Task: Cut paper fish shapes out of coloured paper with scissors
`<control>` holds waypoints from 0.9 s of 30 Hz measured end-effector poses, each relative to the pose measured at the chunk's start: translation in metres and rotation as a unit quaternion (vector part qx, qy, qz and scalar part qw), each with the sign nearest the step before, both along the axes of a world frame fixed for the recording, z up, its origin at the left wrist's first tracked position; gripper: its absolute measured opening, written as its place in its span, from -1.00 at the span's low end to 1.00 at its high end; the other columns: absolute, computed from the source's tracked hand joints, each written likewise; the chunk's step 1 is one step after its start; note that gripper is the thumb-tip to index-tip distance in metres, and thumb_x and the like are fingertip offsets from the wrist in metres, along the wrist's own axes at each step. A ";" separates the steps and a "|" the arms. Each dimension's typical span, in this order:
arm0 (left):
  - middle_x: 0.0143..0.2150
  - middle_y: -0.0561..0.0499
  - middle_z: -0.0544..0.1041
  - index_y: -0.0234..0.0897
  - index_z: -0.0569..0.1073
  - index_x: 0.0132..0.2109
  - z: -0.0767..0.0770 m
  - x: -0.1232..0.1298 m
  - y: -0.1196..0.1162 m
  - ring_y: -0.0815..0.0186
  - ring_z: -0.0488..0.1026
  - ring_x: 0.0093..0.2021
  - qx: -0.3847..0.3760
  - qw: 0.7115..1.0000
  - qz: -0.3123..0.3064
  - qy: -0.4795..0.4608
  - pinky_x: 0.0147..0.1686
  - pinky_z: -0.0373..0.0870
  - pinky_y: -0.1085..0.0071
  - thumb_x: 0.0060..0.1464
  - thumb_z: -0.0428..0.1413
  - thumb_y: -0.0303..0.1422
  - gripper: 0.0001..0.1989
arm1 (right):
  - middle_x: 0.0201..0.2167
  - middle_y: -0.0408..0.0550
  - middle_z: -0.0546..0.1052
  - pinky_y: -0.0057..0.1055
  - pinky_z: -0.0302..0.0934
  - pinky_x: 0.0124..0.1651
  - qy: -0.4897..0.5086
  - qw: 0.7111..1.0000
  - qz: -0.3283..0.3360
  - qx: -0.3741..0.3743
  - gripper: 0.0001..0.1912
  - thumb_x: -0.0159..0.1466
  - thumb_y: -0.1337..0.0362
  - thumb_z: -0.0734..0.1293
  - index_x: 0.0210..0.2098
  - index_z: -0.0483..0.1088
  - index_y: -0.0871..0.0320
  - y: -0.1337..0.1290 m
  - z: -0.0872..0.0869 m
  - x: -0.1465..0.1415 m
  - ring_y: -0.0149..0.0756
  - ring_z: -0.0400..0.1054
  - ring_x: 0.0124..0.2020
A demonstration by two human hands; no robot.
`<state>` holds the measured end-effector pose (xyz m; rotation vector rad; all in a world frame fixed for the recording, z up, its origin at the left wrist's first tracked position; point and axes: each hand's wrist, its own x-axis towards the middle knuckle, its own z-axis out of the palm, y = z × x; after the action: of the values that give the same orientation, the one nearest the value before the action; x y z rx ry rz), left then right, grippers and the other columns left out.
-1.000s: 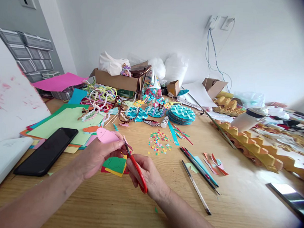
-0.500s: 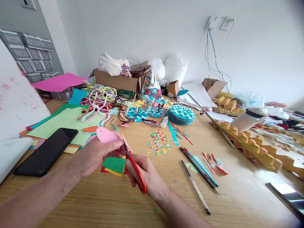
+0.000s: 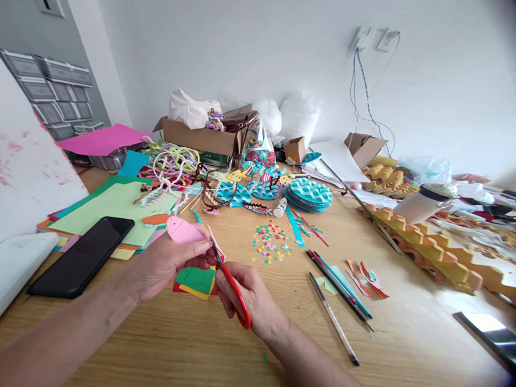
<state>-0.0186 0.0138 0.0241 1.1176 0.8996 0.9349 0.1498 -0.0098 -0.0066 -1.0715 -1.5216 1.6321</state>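
Note:
My left hand (image 3: 171,262) pinches a pink paper fish (image 3: 181,229), its rounded head with a drawn eye pointing left. In my right hand (image 3: 248,292) are red-handled scissors (image 3: 238,297), their blades at the right end of the pink paper near my left fingertips. A narrow pink flap stands beside the blades. Beneath my hands lies a green paper piece (image 3: 194,280) with a fish outline drawn on it, on top of yellow and red pieces. An orange paper fish (image 3: 155,219) rests on the light green sheets (image 3: 113,205) behind my left hand.
A black phone (image 3: 82,258) lies at the left. Paper dots (image 3: 272,242) are scattered mid-table. Pencils and a pen (image 3: 334,319) lie to the right, near orange scraps (image 3: 367,279). Egg cartons (image 3: 425,250) line the right side; blue wavy discs (image 3: 307,194) are stacked behind.
The whole view has shifted slightly, so everything sits a little further right. My hands keep nearly the same hold on the pink fish and the scissors.

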 end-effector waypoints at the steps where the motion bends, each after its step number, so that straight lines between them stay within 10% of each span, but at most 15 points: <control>1: -0.41 0.06 0.58 -0.27 0.49 -0.37 0.000 0.000 0.000 0.39 0.50 -0.35 -0.001 1.000 0.000 0.000 -0.38 0.42 0.57 0.06 0.15 -0.40 -0.93 | -0.77 -0.30 0.18 -0.60 -0.09 -0.70 0.000 1.000 0.000 -0.001 -0.63 0.17 0.02 0.21 -0.59 0.17 0.16 0.000 0.000 0.000 -0.57 0.02 -0.77; 27: -0.38 0.03 0.57 -0.25 0.52 -0.36 0.004 -0.012 0.007 0.35 0.49 -0.33 -0.021 0.998 -0.030 0.044 -0.36 0.42 0.52 0.00 0.20 -0.33 -0.92 | -0.77 -0.31 0.17 -0.57 -0.14 -0.71 -0.010 1.000 0.016 0.015 -0.51 0.16 -0.14 0.23 -0.57 0.19 0.17 0.001 -0.006 0.002 -0.56 0.01 -0.77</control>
<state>-0.0309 0.0207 0.0278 1.1505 0.9491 0.8186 0.1519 -0.0083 -0.0122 -1.0550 -1.5786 1.6193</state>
